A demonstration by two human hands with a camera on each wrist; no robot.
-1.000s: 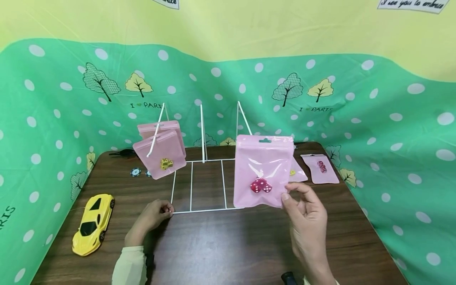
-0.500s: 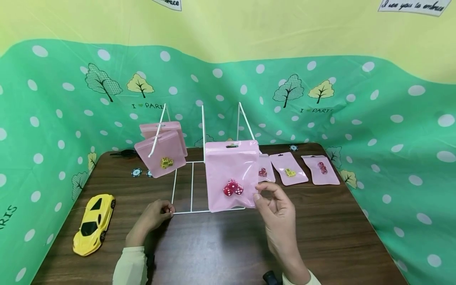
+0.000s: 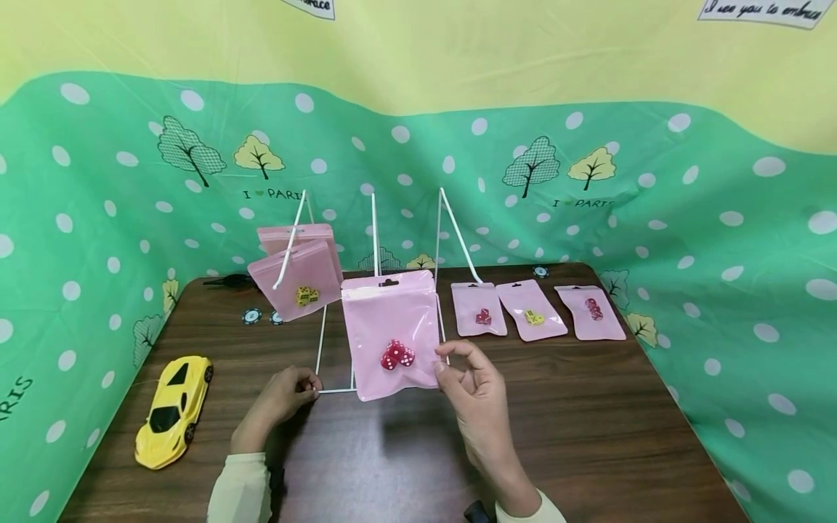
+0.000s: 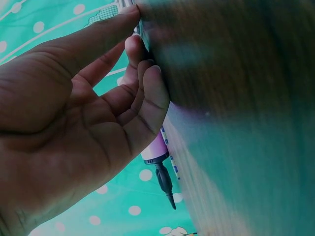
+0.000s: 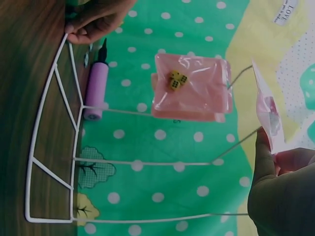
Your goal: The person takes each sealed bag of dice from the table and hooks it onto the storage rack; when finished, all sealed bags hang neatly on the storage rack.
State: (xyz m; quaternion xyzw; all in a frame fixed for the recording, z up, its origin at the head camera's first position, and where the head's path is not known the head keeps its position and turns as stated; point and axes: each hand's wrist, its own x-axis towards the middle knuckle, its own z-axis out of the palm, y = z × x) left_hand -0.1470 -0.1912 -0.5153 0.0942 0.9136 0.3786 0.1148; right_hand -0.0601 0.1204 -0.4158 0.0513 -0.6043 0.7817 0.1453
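My right hand (image 3: 480,399) pinches the lower right edge of a pink zip bag (image 3: 366,319) with red dice in it. The bag hangs upright in front of the middle hook of a white wire rack (image 5: 31,147), its hang hole at the top. At the rack's front left corner, my left hand (image 3: 281,398) grips the base wire between thumb and fingers. Two pink bags (image 5: 204,98) hang on the left hook, the front one holding yellow dice. Seen edge-on in the right wrist view, the gripped bag (image 5: 263,101) overlaps the tip of a hook.
Three pink bags lie in a row at the right: one with red dice (image 3: 482,317), one with yellow dice (image 3: 534,317), one with red dice (image 3: 593,309). A yellow toy car (image 3: 173,412) stands at the left. Behind the rack lies a pink tube with black nozzle (image 5: 97,91).
My right hand has carried the bag leftward and slightly down, from in front of the right hook to the middle one, uncovering the lying bags. The left hand stays on the rack corner.
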